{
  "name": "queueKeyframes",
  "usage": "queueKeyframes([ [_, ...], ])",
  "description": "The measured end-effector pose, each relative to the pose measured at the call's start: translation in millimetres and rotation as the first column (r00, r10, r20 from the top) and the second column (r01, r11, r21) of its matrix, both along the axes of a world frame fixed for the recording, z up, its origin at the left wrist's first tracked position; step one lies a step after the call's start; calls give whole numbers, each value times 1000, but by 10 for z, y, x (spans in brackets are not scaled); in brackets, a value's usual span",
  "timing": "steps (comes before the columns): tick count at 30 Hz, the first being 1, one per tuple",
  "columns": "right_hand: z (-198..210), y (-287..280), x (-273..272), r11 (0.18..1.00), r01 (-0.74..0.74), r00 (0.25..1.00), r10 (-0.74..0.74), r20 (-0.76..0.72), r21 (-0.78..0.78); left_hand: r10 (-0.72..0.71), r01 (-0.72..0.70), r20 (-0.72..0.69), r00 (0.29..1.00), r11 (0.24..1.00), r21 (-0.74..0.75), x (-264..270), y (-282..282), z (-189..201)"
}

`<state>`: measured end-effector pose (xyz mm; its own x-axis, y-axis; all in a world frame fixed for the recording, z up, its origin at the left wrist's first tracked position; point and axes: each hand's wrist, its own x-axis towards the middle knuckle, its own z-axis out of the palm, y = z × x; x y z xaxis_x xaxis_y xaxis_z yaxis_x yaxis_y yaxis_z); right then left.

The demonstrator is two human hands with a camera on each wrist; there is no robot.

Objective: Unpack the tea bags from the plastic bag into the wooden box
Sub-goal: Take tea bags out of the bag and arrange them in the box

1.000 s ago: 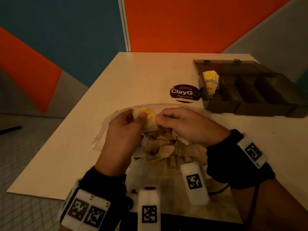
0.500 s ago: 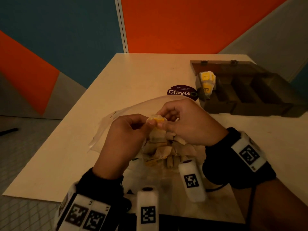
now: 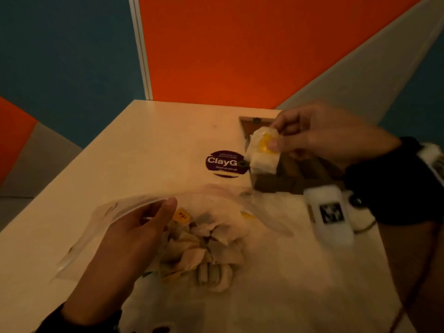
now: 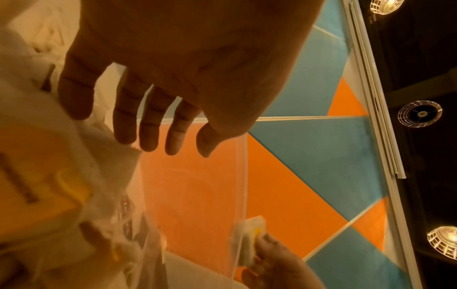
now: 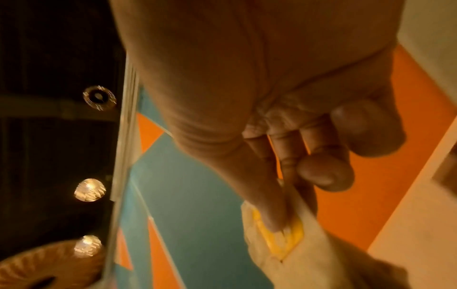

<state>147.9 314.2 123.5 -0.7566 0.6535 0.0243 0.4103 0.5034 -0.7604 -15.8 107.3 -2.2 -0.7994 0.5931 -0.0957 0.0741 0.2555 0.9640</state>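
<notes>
My right hand (image 3: 275,134) pinches a white tea bag with a yellow tag (image 3: 263,155) between thumb and fingers and holds it over the left end of the dark wooden box (image 3: 271,182). The hand and the tea bag hide most of the box. The right wrist view shows the same tea bag (image 5: 279,248) under the right hand (image 5: 284,211). The clear plastic bag (image 3: 125,207) lies on the table with a pile of tea bags (image 3: 204,241) in it. At the bag's mouth my left hand (image 3: 158,215) rests with relaxed, straight fingers (image 4: 148,136), holding nothing.
The pale table (image 3: 149,145) carries a round dark ClayGo sticker (image 3: 223,162) just left of the box. Orange, blue and grey wall panels stand right behind the table's far edge. A white tracking block (image 3: 329,212) hangs from my right wrist.
My right hand carried the tea bag from over the plastic bag up and right to the box. My left hand let go of it and stayed at the bag's mouth.
</notes>
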Motion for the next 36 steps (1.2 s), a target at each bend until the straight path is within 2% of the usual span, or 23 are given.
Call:
queueKeyframes([
  [2, -22, 385, -125, 990, 106, 984, -118, 135, 97, 4, -4, 28, 1000, 1000, -19, 18, 18, 6],
  [4, -112, 721, -260, 977, 111, 944, -162, 289, 185, 6, -5, 43, 999, 1000, -30, 26, 27, 21],
  [8, -371, 1106, -516, 973, 0, 839, -127, 529, 232, 8, -5, 58, 998, 999, -43, 2, 47, 19],
  [11, -538, 1224, -685, 979, -89, 730, -63, 681, 186, -19, 21, 41, 999, 998, -53, -4, 46, 20],
  [18, -749, 1476, -962, 970, -115, 618, -100, 780, 216, -35, 35, 10, 999, 999, -39, -2, 48, 8],
  [19, -805, 1642, -990, 965, -123, 593, -116, 797, 232, -32, 32, 7, 999, 999, -38, -3, 44, 4],
  [22, -1375, 2931, -1158, 940, -154, 548, -174, 818, 303, -32, 32, 3, 999, 998, -46, -1, 36, -6],
  [24, -1521, 3219, -1218, 951, -170, 533, -131, 836, 258, -14, 14, 9, 1000, 999, -42, 2, 34, -8],
  [26, -1419, 3044, -1207, 948, -136, 549, -170, 818, 288, -5, 5, 0, 1000, 999, -34, 14, 28, 11],
  [27, -1198, 2667, -1148, 928, -143, 566, -210, 797, 345, -8, 8, -15, 1000, 1000, -30, 20, 21, 18],
  [31, -364, 1090, -872, 887, -45, 760, -269, 591, 460, -9, 9, -84, 996, 1000, 9, 36, 6, 36],
  [34, -87, 428, -704, 754, 28, 877, -333, 346, 656, -9, 15, -173, 985, 999, 33, 23, 4, 12],
  [36, -5, -34, -557, 742, 35, 945, -243, 220, 669, -17, 25, -230, 973, 999, 34, 13, 7, -19],
])
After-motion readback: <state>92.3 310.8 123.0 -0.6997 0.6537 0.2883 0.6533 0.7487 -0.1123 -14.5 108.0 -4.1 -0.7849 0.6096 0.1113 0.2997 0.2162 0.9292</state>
